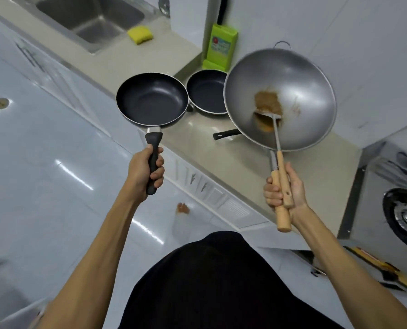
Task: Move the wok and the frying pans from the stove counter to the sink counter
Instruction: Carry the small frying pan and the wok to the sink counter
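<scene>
My left hand [145, 170] grips the black handle of a dark non-stick frying pan [152, 99], held in the air over the counter's front edge. My right hand [284, 188] holds two wooden handles together: that of a large grey steel wok [292, 86] and that of a metal spatula [274, 129] lying inside it. The wok has a brown rusty patch near its middle. A second dark frying pan [206, 91] rests on the beige counter [117, 60] between them, its black handle pointing toward me under the wok.
A steel sink [91, 15] is set in the counter at the upper left, with a yellow sponge [140, 34] beside it. A green box [219, 47] leans on the wall behind the pans. A gas stove [401, 210] stands at the right. White cabinets and glossy floor lie below.
</scene>
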A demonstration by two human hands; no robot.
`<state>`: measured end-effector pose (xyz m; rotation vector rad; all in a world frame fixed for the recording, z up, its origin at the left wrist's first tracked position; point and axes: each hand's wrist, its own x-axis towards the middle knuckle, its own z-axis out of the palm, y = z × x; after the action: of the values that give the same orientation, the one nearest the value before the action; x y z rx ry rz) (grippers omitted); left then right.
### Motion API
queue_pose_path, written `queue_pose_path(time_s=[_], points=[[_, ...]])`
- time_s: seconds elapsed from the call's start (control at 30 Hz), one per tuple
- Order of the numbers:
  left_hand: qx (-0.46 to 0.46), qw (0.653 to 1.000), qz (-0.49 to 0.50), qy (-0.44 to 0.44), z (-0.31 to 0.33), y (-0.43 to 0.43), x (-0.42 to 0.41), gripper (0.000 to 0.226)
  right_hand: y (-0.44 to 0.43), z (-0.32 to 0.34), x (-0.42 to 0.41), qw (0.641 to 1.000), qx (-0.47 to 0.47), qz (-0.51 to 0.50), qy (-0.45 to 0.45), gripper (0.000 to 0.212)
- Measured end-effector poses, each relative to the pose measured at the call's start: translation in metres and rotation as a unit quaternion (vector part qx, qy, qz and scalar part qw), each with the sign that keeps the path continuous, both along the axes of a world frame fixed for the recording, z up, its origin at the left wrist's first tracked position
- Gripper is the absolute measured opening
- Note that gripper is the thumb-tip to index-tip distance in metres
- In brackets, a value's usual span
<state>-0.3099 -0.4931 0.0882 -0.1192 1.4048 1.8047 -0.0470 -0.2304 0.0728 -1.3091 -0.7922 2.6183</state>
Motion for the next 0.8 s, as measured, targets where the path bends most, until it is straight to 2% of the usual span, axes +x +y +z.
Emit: queue_pose_path(time_s=[0.17, 0.5, 0.8], points=[[-0.015, 0.999, 0.046, 0.005, -0.005, -0.02, -0.071, 0.029, 0.008, -0.001, -0.091, 0.998, 0.005, 0.06, -0.017, 0.065], [-0.06, 0.99, 0.127, 0.022, -0.007, -0.074, -0.266, 0.032, 0.002, -0.011, -0.336, 0.985, -0.033, 0.165, -0.022, 0.063], [-0.052, 0.977, 0.204, -0.011, -0.01, -0.105, -0.376, 0.03, -0.027, -0.002, -0.496, 0.97, -0.057, 0.229, -0.053, 0.067]])
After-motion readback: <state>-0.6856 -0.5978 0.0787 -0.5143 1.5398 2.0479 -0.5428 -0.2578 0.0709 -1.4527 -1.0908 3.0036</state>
